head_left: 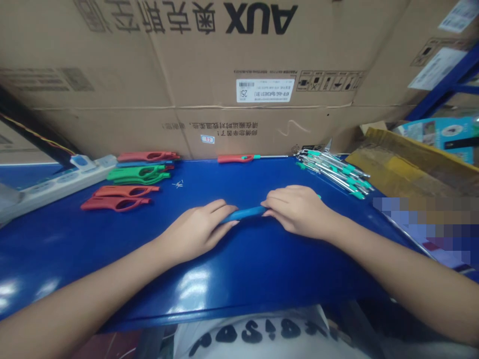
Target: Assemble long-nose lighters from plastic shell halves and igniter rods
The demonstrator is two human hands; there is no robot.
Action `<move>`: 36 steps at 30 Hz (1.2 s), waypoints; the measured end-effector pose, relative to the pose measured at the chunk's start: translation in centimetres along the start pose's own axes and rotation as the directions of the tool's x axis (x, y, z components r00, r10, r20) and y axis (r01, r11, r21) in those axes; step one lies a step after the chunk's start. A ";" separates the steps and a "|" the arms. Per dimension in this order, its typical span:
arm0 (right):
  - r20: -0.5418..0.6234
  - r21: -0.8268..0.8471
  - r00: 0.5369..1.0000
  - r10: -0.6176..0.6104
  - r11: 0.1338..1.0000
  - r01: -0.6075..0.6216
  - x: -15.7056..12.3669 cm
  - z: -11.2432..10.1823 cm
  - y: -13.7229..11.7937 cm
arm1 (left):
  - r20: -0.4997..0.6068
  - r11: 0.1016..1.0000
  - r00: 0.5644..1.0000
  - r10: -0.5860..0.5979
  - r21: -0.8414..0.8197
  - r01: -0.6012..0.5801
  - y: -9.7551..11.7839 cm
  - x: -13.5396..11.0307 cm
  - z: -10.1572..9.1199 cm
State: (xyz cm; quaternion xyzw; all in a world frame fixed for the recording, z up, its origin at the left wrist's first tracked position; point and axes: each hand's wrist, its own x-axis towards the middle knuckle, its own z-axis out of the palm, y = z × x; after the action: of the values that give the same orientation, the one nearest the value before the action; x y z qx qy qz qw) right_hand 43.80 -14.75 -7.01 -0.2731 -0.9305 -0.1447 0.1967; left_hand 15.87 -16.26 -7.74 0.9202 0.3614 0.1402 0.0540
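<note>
A blue lighter handle (245, 213) is stretched between my two hands above the front middle of the table. My left hand (200, 224) is closed around its left end. The fingers of my right hand (295, 209) pinch its right end and cover that part. A small green piece (319, 196) shows just behind my right hand; whether it is held, I cannot tell. Farther back lies a red lighter (235, 158) with a metal rod. A pile of metal lighter rods with green parts (333, 169) is beyond my right hand.
Red handles (116, 203) and green handles (136, 174) lie at the left, near a white power strip (60, 184). Tiny pale bits (178, 184) are scattered on the blue table (269, 264). A large cardboard sheet (187, 75) stands behind; a taped box (411, 164) is at the right.
</note>
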 end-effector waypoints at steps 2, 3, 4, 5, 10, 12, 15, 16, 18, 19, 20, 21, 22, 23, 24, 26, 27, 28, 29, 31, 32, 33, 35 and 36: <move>-0.013 0.010 1.000 -0.004 1.000 0.004 0.0 0.4 -0.1 | 0.018 1.000 1.000 0.000 0.016 0.000 -0.1 0.0 0.1; -0.010 0.023 1.000 -0.003 1.000 0.004 0.1 0.5 -0.1 | 0.029 1.000 1.000 -0.002 0.028 0.002 -0.2 0.0 0.1; 0.003 0.039 1.000 0.000 0.999 0.000 0.1 0.5 0.1 | 0.039 0.999 0.999 -0.008 0.045 0.006 -0.3 0.0 0.1; 0.028 0.054 1.000 0.010 0.998 -0.012 0.2 0.4 0.3 | 0.046 0.998 0.999 -0.017 0.065 0.014 -0.5 0.0 0.1; 0.175 -0.012 0.974 0.146 0.989 -0.147 -0.3 -0.8 3.0 | 0.034 0.980 0.997 -0.071 0.186 0.063 -1.7 0.2 -0.3; 0.206 -0.064 0.955 0.211 0.977 -0.202 -0.8 -1.3 4.4 | 0.017 0.976 0.996 -0.089 0.200 0.084 -2.2 0.3 -0.4; 0.264 -0.110 0.923 0.281 0.959 -0.261 -1.4 -1.7 6.1 | 0.002 0.977 0.994 -0.107 0.187 0.105 -2.6 0.3 -0.4; 0.281 -0.118 0.915 0.290 0.956 -0.267 -1.5 -1.7 6.5 | 0.002 0.978 0.994 -0.111 0.179 0.109 -2.6 0.3 -0.5; 0.296 -0.121 0.912 0.283 0.958 -0.258 -1.7 -1.7 7.0 | 0.005 0.981 0.993 -0.117 0.159 0.115 -2.7 0.3 -0.5; 0.294 -0.115 0.917 0.269 0.963 -0.245 -1.7 -1.6 7.0 | 0.006 0.982 0.993 -0.119 0.149 0.117 -2.7 0.3 -0.6; 0.286 -0.099 0.925 0.249 0.968 -0.230 -1.7 -1.5 7.0 | 0.007 0.983 0.993 -0.120 0.140 0.118 -2.7 0.3 -0.6; 0.274 -0.070 0.935 0.225 0.974 -0.214 -1.7 -1.4 7.0 | 0.010 0.985 0.993 -0.120 0.130 0.117 -2.7 0.3 -0.6; 0.258 -0.032 0.946 0.197 0.980 -0.196 -1.6 -1.2 6.8 | 0.016 0.986 0.993 -0.118 0.119 0.115 -2.6 0.3 -0.5; 0.239 0.012 0.956 0.167 0.984 -0.175 -1.5 -1.0 6.5 | 0.025 0.988 0.993 -0.113 0.106 0.110 -2.5 0.3 -0.4; 0.220 0.056 0.966 0.135 0.987 -0.150 -1.4 -0.7 6.0 | 0.037 0.991 0.994 -0.107 0.088 0.104 -2.4 0.3 -0.3; 0.179 0.126 0.982 0.068 0.988 -0.091 -1.1 0.0 4.9 | 0.060 0.996 0.995 -0.085 0.033 0.083 -2.1 0.3 0.0; 0.158 0.148 0.987 0.039 0.987 -0.063 -0.8 0.4 4.2 | 0.065 0.998 0.995 -0.070 -0.005 0.070 -1.9 0.2 0.2; 0.137 0.160 0.990 0.018 0.986 -0.040 -0.6 0.7 3.4 | 0.066 0.997 0.996 -0.055 -0.046 0.059 -1.7 0.1 0.3; 0.115 0.162 0.993 0.005 0.986 -0.024 -0.5 1.0 2.8 | 0.062 0.995 0.997 -0.045 -0.091 0.050 -1.5 0.1 0.5; 0.069 0.148 0.997 -0.019 0.989 0.008 -0.2 1.5 1.7 | 0.046 0.983 0.998 -0.036 -0.180 0.044 -1.0 0.0 0.6; 0.041 0.133 0.999 -0.030 0.991 0.024 -0.1 1.6 1.3 | 0.037 0.973 0.998 -0.042 -0.224 0.050 -0.9 0.0 0.7; 0.011 0.119 0.999 -0.044 0.992 0.043 0.0 1.7 1.0 | 0.030 0.962 0.998 -0.053 -0.268 0.060 -0.7 0.0 0.6; -0.050 0.092 0.996 -0.069 0.993 0.074 0.0 1.7 0.8 | 0.033 0.927 0.995 -0.095 -0.361 0.101 -0.5 0.1 0.5; -0.070 0.085 0.995 -0.078 0.993 0.084 0.0 1.6 0.8 | 0.049 0.901 0.991 -0.124 -0.413 0.133 -0.5 0.1 0.4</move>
State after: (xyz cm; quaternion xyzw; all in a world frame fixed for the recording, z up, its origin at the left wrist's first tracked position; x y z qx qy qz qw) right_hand 43.77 -13.51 -8.31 -0.2213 -0.9392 -0.1206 0.2331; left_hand 15.79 -15.82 -8.19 0.8635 0.3824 0.2000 0.2612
